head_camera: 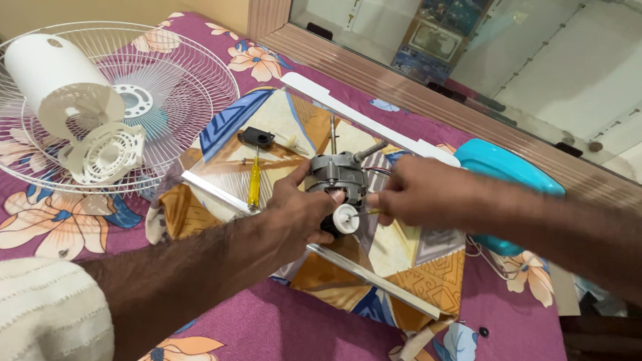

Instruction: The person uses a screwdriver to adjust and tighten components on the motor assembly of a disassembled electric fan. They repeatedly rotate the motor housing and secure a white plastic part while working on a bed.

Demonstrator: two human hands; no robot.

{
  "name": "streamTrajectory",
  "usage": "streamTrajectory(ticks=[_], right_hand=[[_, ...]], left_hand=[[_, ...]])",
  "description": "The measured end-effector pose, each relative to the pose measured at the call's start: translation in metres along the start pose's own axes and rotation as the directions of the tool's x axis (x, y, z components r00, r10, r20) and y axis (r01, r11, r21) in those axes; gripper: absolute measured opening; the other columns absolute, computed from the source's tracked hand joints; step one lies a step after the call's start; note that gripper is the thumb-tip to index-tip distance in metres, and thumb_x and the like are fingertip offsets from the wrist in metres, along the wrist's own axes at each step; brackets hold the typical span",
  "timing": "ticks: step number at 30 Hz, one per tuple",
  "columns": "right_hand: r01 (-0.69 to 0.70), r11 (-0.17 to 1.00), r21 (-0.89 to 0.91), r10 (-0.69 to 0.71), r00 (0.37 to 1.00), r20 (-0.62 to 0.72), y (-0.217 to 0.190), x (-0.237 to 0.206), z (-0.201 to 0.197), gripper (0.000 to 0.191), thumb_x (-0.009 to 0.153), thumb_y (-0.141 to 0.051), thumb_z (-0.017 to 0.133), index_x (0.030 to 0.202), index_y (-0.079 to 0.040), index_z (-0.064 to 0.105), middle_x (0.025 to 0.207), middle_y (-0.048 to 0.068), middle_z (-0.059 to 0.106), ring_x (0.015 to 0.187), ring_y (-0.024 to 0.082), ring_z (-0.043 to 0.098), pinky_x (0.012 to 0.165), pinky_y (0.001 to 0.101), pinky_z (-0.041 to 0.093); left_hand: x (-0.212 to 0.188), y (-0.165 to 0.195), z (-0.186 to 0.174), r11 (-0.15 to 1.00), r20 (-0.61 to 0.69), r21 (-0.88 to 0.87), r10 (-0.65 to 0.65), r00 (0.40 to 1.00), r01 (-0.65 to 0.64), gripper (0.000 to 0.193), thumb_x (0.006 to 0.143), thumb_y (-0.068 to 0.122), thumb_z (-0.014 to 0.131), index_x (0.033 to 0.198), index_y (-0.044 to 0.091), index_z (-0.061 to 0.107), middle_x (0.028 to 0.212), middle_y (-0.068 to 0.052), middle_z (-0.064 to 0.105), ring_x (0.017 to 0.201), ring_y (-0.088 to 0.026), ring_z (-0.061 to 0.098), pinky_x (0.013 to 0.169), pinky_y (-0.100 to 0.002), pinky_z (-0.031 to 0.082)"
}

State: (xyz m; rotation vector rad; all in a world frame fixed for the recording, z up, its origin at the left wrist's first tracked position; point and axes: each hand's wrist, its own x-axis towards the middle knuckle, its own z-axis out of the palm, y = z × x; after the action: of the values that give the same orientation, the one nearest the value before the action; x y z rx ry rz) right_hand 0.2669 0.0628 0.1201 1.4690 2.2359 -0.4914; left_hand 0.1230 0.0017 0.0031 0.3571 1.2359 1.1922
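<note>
- Two hands on one fan motor (pixel 338 175), mid-frame, sitting on a patterned cloth (pixel 411 269) over a purple floral bed sheet (pixel 291 333).
- Left hand (pixel 299 214): grip closed around the motor's near side, thumb up against the grey housing, fingers wrapped under by the white knob (pixel 345 218).
- Right hand (pixel 412 196): grip pinched shut on a thin tool (pixel 363 213), tip at the white knob; can't tell the tool type, mostly hidden by fingers.
- Motor: grey metal body, shaft (pixel 370 151) sticking up and to the right, white round knob on the near face.
- Yellow screwdriver (pixel 254 183) lies on the cloth just left of the left hand, apart from it.
- Small black part (pixel 257 137) beyond the screwdriver, near the cloth's far edge.
- White strip (pixel 361 117) runs diagonally behind the motor; teal blade (pixel 508 172) to the right, partly under the right forearm.
- Metal rail (pixel 374 277) crosses the cloth diagonally under the left wrist.
- Wire fan guard (pixel 194 86) lies flat top left, with a white motor cover (pixel 52 75) and a vented white piece (pixel 106 151) on it.
- Small black washer (pixel 483 331) on the sheet, lower right, well apart from the hands.
- Mirror (pixel 561 61) in a wood frame along the far edge.
</note>
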Motion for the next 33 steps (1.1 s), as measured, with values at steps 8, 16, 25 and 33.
streamTrajectory(ticks=[8, 16, 25, 33], right_hand=[[0.022, 0.967, 0.255, -0.042, 0.997, 0.072, 0.011, -0.004, -0.007, 0.033, 0.093, -0.035, 0.076, 0.102, -0.003, 0.068, 0.075, 0.004, 0.063, 0.065, 0.016, 0.059, 0.056, 0.0372, 0.051], [0.44, 0.743, -0.504, -0.641, 0.685, -0.346, -0.006, -0.033, 0.006, 0.012, 0.079, -0.011, 0.073, 0.091, -0.009, 0.076, 0.09, 0.007, 0.071, 0.079, 0.026, 0.07, 0.065, 0.0444, 0.057], [0.137, 0.952, -0.274, -0.193, 0.963, -0.189, -0.019, -0.025, 0.002, 0.041, 0.105, -0.04, 0.054, 0.089, -0.009, 0.075, 0.075, 0.012, 0.075, 0.071, 0.025, 0.076, 0.069, 0.0409, 0.059], [0.098, 0.973, -0.208, -0.124, 0.986, -0.113, -0.018, -0.017, -0.014, 0.041, 0.089, -0.047, 0.072, 0.098, -0.006, 0.069, 0.087, 0.014, 0.075, 0.085, 0.024, 0.074, 0.077, 0.046, 0.06]], left_hand=[[0.005, 0.0, -0.006, 0.999, 0.046, -0.036, 0.026, 0.999, -0.025, 0.098, 0.087, 0.006, 0.068, 0.163, 0.023, 0.009, 0.138, -0.022, 0.061, 0.121, -0.041, 0.065, 0.107, -0.073, 0.045], [0.023, -0.004, -0.009, 1.0, 0.004, 0.022, 0.022, 1.0, -0.022, 0.094, 0.087, 0.008, 0.071, 0.162, 0.024, 0.016, 0.129, -0.019, 0.068, 0.106, -0.035, 0.072, 0.091, -0.06, 0.063], [0.038, -0.001, -0.018, 0.999, 0.021, 0.036, -0.026, 0.999, 0.025, 0.084, 0.087, 0.011, 0.071, 0.158, 0.033, 0.032, 0.123, -0.015, 0.069, 0.098, -0.034, 0.073, 0.084, -0.056, 0.067], [0.034, 0.003, -0.019, 0.998, 0.025, 0.03, -0.047, 0.999, 0.046, 0.078, 0.091, 0.015, 0.068, 0.157, 0.032, 0.03, 0.129, -0.017, 0.066, 0.102, -0.035, 0.072, 0.084, -0.054, 0.066]])
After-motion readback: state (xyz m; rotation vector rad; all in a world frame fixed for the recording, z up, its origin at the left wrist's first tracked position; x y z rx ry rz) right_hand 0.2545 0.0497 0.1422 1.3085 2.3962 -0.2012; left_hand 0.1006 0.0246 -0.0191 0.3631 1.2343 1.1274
